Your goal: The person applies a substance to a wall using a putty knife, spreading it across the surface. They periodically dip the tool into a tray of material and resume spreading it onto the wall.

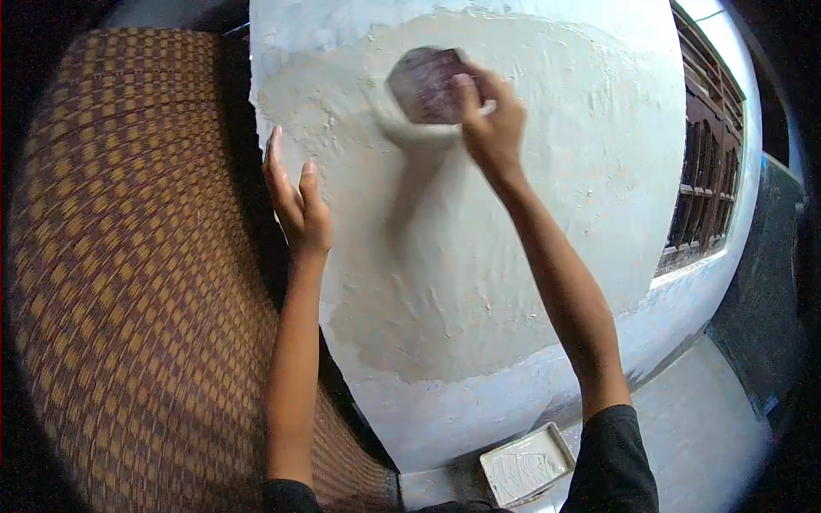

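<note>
My right hand [493,115] grips a flat, dark purplish-brown scraper [425,88] against the upper part of the wall, thumb on its near face. Motion blurs the scraper a little. Wet grey-beige putty [513,231] coats a wide patch of the wall, with ridges and small drips in it. A thicker smear lies along the scraper's lower edge. My left hand [297,201] is open at the wall's left edge, fingers stretched upward and thumb apart; it holds nothing. Whether its palm presses on the edge cannot be made out.
On the floor below stands a tray [528,466] with pale putty in it. A brown and yellow woven mat [128,256] hangs at the left, past a dark gap. A barred window [708,162] is set in the wall at right, near a dark panel [764,291].
</note>
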`<move>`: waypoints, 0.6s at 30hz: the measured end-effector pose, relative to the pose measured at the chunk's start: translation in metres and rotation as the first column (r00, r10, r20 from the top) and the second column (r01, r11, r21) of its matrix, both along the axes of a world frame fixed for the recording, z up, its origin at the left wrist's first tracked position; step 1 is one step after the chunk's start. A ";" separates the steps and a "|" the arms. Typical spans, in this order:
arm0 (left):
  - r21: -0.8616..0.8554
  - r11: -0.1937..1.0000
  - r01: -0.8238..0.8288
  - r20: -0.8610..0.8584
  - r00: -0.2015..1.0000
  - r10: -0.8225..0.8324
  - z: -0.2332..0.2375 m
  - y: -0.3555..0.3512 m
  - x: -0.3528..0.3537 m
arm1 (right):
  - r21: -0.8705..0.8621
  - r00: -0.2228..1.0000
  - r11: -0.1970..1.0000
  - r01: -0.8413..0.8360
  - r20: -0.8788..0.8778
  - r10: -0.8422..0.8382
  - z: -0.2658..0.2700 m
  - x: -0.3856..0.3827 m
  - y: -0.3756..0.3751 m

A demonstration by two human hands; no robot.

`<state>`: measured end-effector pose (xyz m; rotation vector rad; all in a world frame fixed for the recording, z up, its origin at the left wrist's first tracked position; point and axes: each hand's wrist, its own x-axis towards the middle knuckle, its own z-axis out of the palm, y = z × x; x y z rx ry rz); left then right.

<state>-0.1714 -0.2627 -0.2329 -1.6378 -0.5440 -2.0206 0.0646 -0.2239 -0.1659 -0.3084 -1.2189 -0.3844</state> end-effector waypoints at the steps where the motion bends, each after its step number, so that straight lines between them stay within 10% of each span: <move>1: -0.017 1.000 -0.012 0.002 1.000 0.012 0.000 -0.001 0.005 | -0.002 1.000 1.000 -0.001 -0.003 0.001 0.001 0.008 0.004; 4: -0.061 0.997 -0.039 -0.003 0.999 0.039 -0.003 -0.009 0.014 | -0.091 0.994 0.992 0.088 -0.060 -0.094 0.013 0.057 0.028; 8: -0.066 0.995 -0.076 -0.023 0.997 0.074 -0.007 -0.011 0.017 | -0.205 0.889 0.955 -0.216 -0.445 0.106 0.016 0.142 0.012; 12: -0.112 0.993 -0.046 -0.004 0.999 0.045 -0.007 -0.018 0.050 | -0.058 0.927 0.961 -0.270 -0.285 0.244 0.009 0.123 0.004; 14: -0.131 0.991 -0.021 -0.009 1.000 0.020 -0.008 -0.019 0.068 | -0.142 0.997 0.989 -0.037 -0.070 0.027 0.006 0.101 0.006; 18: -0.159 0.987 -0.038 -0.033 0.999 0.033 -0.017 -0.024 0.083 | -0.152 0.960 0.986 -0.074 -0.278 0.029 0.014 0.121 0.017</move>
